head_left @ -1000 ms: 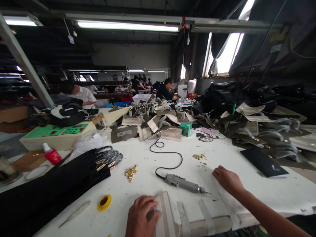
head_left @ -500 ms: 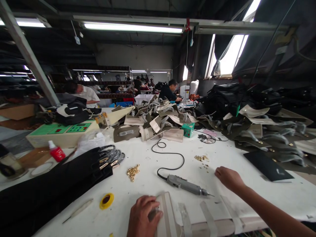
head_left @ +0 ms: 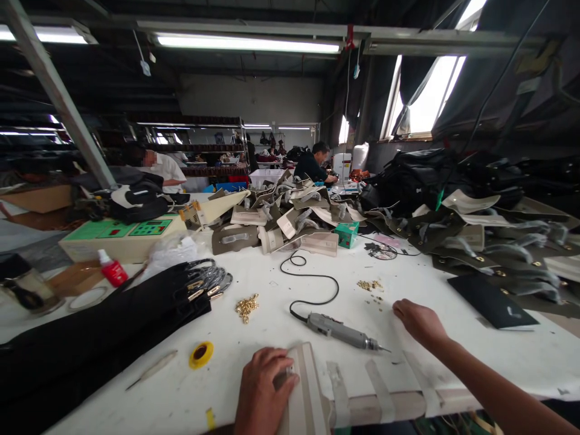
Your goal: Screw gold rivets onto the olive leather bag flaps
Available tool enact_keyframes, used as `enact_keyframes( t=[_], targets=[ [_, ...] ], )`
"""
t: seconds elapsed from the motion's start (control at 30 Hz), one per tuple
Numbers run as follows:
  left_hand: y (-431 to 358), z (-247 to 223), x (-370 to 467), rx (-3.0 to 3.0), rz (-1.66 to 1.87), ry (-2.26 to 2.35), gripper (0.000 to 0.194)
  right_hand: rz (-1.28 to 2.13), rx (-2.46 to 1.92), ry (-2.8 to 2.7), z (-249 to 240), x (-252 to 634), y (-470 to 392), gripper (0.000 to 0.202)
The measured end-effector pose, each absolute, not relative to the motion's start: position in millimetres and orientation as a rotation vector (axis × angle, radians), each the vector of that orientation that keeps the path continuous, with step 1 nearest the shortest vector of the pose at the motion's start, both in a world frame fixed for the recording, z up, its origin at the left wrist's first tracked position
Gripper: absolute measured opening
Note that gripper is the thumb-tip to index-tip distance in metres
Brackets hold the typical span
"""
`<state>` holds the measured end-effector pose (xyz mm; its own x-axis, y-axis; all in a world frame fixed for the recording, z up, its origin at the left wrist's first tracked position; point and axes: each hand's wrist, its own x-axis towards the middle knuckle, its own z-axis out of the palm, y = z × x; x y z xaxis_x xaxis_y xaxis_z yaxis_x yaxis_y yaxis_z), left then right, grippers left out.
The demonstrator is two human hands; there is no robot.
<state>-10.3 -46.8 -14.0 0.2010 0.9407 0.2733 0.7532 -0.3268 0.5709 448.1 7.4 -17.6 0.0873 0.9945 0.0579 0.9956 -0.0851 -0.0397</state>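
Note:
At the bottom middle, my left hand (head_left: 263, 389) grips the edge of a beige bag panel (head_left: 306, 386), thumb and fingers closed around it. To the right, my right hand (head_left: 419, 323) rests on the white table with fingers curled together; anything inside them is hidden. Just beyond it lie small brass-coloured pieces (head_left: 369, 285). Between the two hands sits a grey electric screwdriver (head_left: 338, 331), bit pointing right, its black cord winding back across the table. Farther left is a heap of gold metal fittings (head_left: 247, 307).
Stacked beige and olive panels (head_left: 290, 211) fill the back. A black booklet (head_left: 493, 303) lies at right. On the left are black straps (head_left: 122, 332), a yellow tape roll (head_left: 200, 354), a pen-like tool (head_left: 151, 368) and a red bottle (head_left: 113, 269). Other people work behind.
The whole view has shifted slightly. My left hand still grips the beige panel, and my right hand stays curled beside the brass pieces.

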Motion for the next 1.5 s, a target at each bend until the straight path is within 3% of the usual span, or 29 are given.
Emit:
enact_keyframes(
  t=[0.2,0.47,0.63,0.77,0.93,1.5],
  targets=[
    [-57,6,-2,2.198,0.861,1.552,0.021,0.101,-2.397,-2.071,-4,448,2,0.030],
    [-59,-5,0,2.099,0.864,1.547,0.022,0.362,-2.462,-1.788,23,449,0,0.026],
    [-59,-5,0,2.083,0.873,1.536,0.025,0.781,-1.910,-1.624,53,342,-30,0.040],
    [-58,-4,0,2.083,0.848,1.537,0.025,1.149,-1.586,-1.855,52,234,-44,0.030],
    [-58,-4,0,2.078,0.824,1.546,0.026,1.137,-1.518,-1.979,32,187,-34,0.021],
    [-57,-6,0,2.064,0.761,1.544,0.026,1.082,-1.591,-1.971,17,179,-28,0.015]
  ],
)
